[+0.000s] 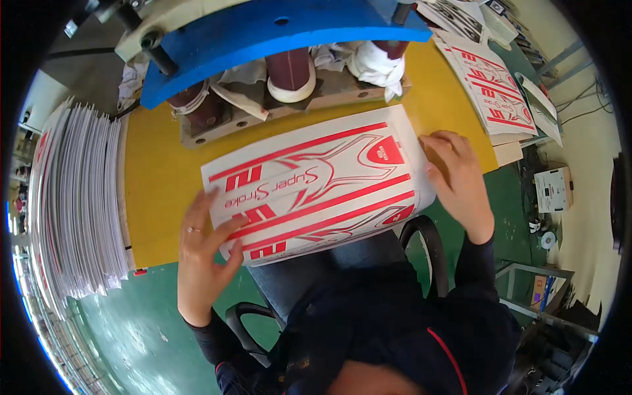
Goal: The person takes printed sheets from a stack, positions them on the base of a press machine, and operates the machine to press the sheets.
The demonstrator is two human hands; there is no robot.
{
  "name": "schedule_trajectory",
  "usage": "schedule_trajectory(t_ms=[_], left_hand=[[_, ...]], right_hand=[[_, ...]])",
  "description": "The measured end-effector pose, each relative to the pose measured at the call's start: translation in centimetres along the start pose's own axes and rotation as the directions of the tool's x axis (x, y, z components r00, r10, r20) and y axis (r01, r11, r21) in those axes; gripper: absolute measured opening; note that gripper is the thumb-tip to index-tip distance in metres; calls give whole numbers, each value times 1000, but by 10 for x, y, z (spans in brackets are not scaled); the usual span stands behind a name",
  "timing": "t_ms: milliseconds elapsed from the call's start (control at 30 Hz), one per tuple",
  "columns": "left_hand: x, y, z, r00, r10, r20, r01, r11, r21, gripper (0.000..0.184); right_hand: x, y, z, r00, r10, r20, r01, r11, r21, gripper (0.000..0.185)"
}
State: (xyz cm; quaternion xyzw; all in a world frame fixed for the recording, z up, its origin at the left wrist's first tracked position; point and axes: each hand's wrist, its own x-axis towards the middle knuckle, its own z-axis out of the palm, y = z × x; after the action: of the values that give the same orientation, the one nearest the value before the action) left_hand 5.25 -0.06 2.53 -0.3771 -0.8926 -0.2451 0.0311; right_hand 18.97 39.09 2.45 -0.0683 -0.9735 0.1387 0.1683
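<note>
A white sheet printed in red with "Super Stroke" (316,187) lies over the front edge of the yellow table, its near part bending down above my lap. My left hand (205,253) holds the sheet's left end, fingers spread over the print and a ring on one finger. At the right end, my right hand (461,181) grips the curled edge of the sheet between thumb and fingers.
Behind the sheet stands a blue machine plate (283,29) on dark red posts over a metal base (217,128). A tall stack of sheets (85,197) is at the left. More printed sheets (490,89) lie at the back right. A chair armrest (434,257) is below the table edge.
</note>
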Motion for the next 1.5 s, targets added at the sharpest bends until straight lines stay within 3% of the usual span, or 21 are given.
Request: schedule_trajectory(t_ms=[33,133,233,333,467,567,667,1500], left_hand=[[5,0,-1,998,63,-28,-57,984,166,33],[14,-5,16,989,22,-148,24,954,300,34],[24,-14,24,975,-55,-217,108,964,245,32],[30,-20,18,975,-50,-217,99,970,222,27],[28,-32,20,975,-123,-187,155,974,165,28],[23,-42,16,980,-119,-161,141,981,134,35],[30,-42,11,980,-153,-125,171,974,149,37],[35,-42,18,981,-151,-125,170,973,154,51]], right_hand=[[4,-4,-6,1000,21,21,-24,994,106,37],[12,-1,-4,997,-57,47,45,973,226,28],[31,22,12,1000,-4,30,-2,977,213,20],[49,32,27,999,46,3,-45,963,267,16],[50,41,13,996,-67,56,61,993,97,32],[52,43,10,991,-87,106,75,991,111,43],[56,51,25,997,-26,73,3,957,292,43],[58,54,29,997,-3,83,-15,975,222,49]])
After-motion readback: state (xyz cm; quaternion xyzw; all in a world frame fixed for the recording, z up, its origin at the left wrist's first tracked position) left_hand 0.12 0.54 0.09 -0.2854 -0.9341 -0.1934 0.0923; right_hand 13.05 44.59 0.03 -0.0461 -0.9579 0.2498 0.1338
